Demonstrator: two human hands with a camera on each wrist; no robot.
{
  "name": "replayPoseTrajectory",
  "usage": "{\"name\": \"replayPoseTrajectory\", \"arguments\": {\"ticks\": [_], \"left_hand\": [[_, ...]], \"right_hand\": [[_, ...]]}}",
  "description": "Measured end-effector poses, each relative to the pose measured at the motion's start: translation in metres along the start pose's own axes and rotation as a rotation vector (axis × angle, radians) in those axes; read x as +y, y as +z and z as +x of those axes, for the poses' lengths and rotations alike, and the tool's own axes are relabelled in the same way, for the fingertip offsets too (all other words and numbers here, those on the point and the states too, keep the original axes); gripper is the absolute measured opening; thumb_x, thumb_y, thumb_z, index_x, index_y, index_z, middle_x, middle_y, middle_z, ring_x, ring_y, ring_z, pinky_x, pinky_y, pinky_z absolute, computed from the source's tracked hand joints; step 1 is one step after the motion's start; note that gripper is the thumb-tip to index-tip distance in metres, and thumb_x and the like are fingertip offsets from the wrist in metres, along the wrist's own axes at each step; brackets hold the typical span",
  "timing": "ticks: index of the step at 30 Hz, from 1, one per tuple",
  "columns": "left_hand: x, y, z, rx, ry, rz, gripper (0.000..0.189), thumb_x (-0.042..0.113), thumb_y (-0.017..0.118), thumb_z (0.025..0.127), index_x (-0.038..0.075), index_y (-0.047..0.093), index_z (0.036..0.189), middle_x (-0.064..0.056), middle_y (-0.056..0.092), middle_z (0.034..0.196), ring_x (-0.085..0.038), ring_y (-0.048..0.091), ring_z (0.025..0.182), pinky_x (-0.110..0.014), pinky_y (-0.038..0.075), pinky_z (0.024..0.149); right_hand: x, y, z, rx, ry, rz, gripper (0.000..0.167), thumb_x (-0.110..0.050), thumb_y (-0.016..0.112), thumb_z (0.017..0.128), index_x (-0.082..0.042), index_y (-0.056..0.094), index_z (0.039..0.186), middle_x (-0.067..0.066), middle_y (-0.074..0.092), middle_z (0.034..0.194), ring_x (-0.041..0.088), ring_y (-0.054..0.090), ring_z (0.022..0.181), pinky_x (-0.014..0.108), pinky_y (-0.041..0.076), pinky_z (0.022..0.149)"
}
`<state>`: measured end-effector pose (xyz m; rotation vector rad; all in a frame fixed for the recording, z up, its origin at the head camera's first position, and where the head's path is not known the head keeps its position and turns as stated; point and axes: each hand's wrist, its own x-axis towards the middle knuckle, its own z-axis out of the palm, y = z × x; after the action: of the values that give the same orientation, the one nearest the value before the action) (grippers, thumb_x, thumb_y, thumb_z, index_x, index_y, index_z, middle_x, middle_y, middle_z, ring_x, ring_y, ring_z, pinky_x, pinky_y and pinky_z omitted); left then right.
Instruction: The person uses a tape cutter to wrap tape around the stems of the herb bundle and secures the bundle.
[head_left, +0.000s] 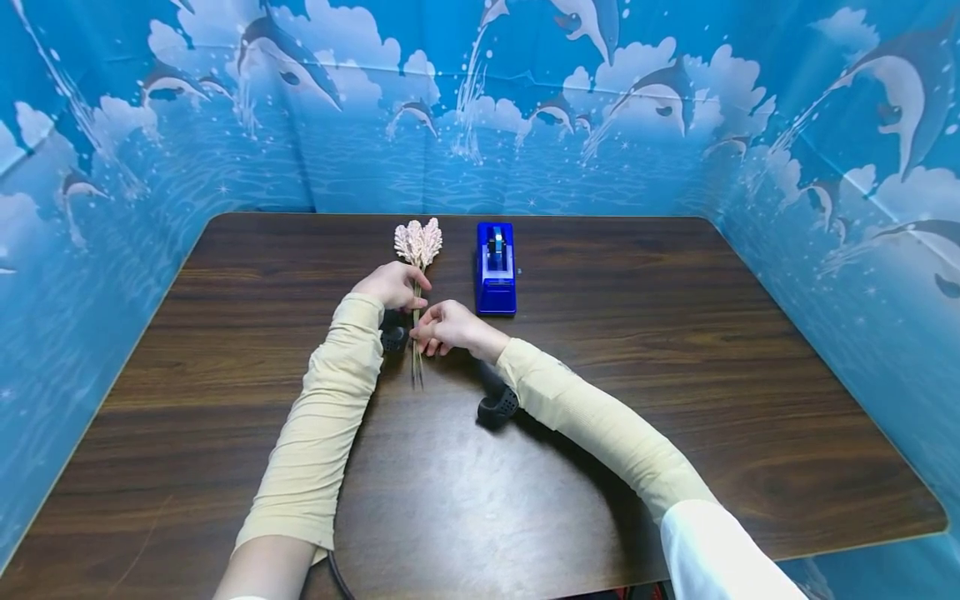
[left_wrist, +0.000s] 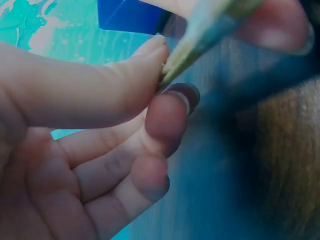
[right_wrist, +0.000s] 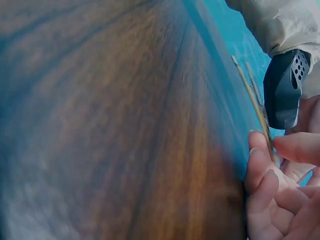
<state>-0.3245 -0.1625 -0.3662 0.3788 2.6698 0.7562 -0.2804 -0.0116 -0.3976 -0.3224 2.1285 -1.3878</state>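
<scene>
A bunch of pale pink flowers (head_left: 418, 242) with thin straw-like stems (head_left: 417, 367) is held over the table, blooms toward the far side. My left hand (head_left: 393, 286) grips the stems just under the blooms. In the left wrist view its thumb (left_wrist: 100, 90) and fingertips meet on the stems (left_wrist: 185, 57). Lower down, my right hand (head_left: 452, 327) pinches the same stems between thumb and fingers. The right wrist view has that hand (right_wrist: 280, 200) at the lower right, with stem ends (right_wrist: 254, 95) sticking out past it.
A blue tape dispenser (head_left: 497, 293) stands on the brown wood-grain table (head_left: 637, 317), right of the flowers. Black wrist cameras (head_left: 498, 408) hang under both wrists. A dolphin-print curtain (head_left: 487, 183) surrounds the table. A dark cable (head_left: 339, 575) runs by the left forearm.
</scene>
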Motion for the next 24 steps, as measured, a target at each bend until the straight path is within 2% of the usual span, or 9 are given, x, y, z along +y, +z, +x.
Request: {"name": "replayPoseTrajectory", "arguments": {"ticks": [4,7,11,14,19,24], "left_hand": [[0.001,0.002,0.003,-0.032,-0.003,-0.004,0.033,0.013,0.068,0.089,0.004,0.062,0.120,0.004,0.055,0.056,-0.009,0.055,0.058,-0.024,0.042,0.067],[0.002,0.002,0.004,-0.036,0.004,0.010,0.031,0.012,0.068,0.088,0.005,0.063,0.118,0.004,0.057,0.059,-0.009,0.056,0.060,-0.026,0.043,0.069],[0.002,0.003,0.002,-0.033,0.001,0.018,0.032,0.009,0.069,0.086,0.005,0.064,0.117,0.002,0.060,0.063,-0.010,0.059,0.063,-0.029,0.046,0.074],[0.002,0.005,0.001,-0.035,-0.012,0.014,0.033,0.005,0.067,0.084,0.004,0.064,0.117,0.001,0.059,0.065,-0.010,0.057,0.063,-0.028,0.045,0.070],[-0.003,0.005,-0.003,-0.024,-0.055,-0.008,0.035,0.005,0.068,0.082,0.004,0.063,0.117,0.003,0.057,0.061,-0.007,0.053,0.057,-0.021,0.042,0.060],[-0.013,0.003,-0.007,-0.017,-0.081,-0.008,0.033,0.007,0.068,0.083,0.005,0.062,0.115,0.003,0.056,0.060,-0.008,0.051,0.055,-0.021,0.040,0.055]], "right_hand": [[0.000,-0.002,0.000,-0.014,-0.035,-0.122,0.010,-0.010,0.059,0.093,-0.005,0.060,0.084,-0.004,0.063,0.061,0.006,0.056,0.051,0.019,0.043,0.048],[0.000,-0.004,0.001,-0.011,-0.047,-0.199,0.012,-0.012,0.059,0.093,-0.006,0.060,0.083,-0.005,0.062,0.059,0.005,0.055,0.049,0.018,0.042,0.048],[0.000,-0.005,0.002,-0.015,-0.049,-0.250,0.017,-0.015,0.060,0.094,-0.008,0.060,0.078,-0.006,0.060,0.055,0.005,0.054,0.047,0.018,0.042,0.047],[0.000,-0.004,0.003,-0.028,-0.047,-0.292,0.022,-0.017,0.060,0.094,-0.008,0.058,0.074,-0.006,0.059,0.053,0.005,0.052,0.043,0.018,0.042,0.045],[-0.006,0.001,0.008,-0.103,-0.054,-0.376,0.023,-0.012,0.057,0.094,-0.009,0.057,0.071,-0.005,0.058,0.050,0.005,0.049,0.040,0.018,0.040,0.044],[-0.011,0.006,0.013,-0.198,-0.090,-0.390,0.022,-0.008,0.055,0.093,-0.007,0.058,0.072,-0.004,0.058,0.051,0.005,0.048,0.041,0.018,0.039,0.044]]}}
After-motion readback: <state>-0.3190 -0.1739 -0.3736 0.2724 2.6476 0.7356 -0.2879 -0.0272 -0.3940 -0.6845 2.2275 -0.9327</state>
